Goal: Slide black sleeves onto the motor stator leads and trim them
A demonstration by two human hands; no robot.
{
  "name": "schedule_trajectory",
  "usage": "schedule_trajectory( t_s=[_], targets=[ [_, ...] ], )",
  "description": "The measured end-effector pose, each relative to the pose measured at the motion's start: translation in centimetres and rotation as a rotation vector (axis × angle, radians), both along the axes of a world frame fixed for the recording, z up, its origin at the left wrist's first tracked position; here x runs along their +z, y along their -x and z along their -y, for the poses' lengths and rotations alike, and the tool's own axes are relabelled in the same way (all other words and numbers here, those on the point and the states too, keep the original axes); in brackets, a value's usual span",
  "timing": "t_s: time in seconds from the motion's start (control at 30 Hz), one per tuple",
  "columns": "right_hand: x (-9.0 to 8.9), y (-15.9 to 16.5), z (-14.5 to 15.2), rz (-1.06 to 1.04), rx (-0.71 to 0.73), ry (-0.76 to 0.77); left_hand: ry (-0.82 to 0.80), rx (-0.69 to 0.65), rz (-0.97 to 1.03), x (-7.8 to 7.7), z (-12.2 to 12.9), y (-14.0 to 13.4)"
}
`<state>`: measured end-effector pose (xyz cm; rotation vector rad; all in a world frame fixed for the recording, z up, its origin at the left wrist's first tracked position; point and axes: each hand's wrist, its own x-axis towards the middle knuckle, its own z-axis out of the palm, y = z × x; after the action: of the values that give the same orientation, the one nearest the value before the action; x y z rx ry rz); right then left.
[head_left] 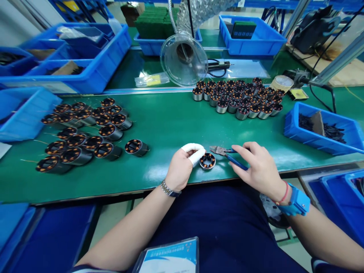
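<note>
My left hand (pixel 184 163), with white covers on its thumb and forefinger, is closed in a pinch. Its fingertips touch the upper left edge of a motor stator (pixel 207 161), a metal ring with copper windings near the bench's front edge. Whether a thin wire lies in the pinch is too small to tell. In my right hand (pixel 257 167) is a pair of wire cutters (pixel 237 161) with blue handles, held between thumb and fingers. The jaws point left, just above the stator, and do not touch it visibly.
Stators with loose wire ends (pixel 76 155) stand at left, one apart (pixel 136 147). More stators (pixel 237 96) are grouped at back right. A blue bin (pixel 321 142) of black pieces lies right; a large blue bin (pixel 85 77) back left. A clear fume hood (pixel 183 60) hangs behind.
</note>
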<state>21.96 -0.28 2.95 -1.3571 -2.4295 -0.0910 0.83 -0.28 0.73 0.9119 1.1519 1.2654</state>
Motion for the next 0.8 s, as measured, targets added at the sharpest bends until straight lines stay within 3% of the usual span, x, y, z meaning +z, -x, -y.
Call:
schedule_trajectory(
  t_s=[0.8],
  targets=[
    [0.1,1.5,0.3,-0.017,0.023,0.049,-0.028,-0.012,0.001,-0.1,-0.1,0.1]
  ],
)
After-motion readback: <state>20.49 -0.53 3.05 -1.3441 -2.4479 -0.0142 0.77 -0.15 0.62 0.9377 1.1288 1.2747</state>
